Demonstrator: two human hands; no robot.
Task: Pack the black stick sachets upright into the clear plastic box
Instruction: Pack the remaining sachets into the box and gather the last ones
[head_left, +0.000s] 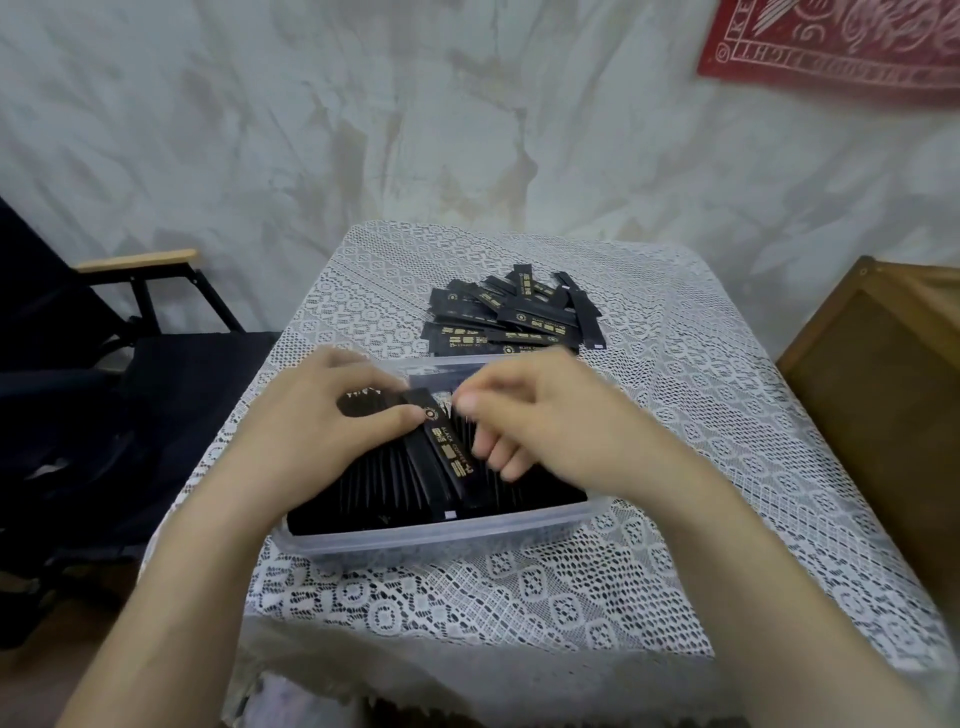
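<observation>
While the left hand (332, 415) pinches a black stick sachet (448, 460) atop the packed rows (374, 488) in the clear plastic box (441, 535) at the middle of the table (675, 415), the blurred right hand (540, 421) curls beside it, grip unclear.

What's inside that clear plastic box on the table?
Black sachets stand packed on edge in the box, with one sachet lying slantwise on top. The left hand and right hand cover the middle, so what lies under them cannot be seen.
</observation>
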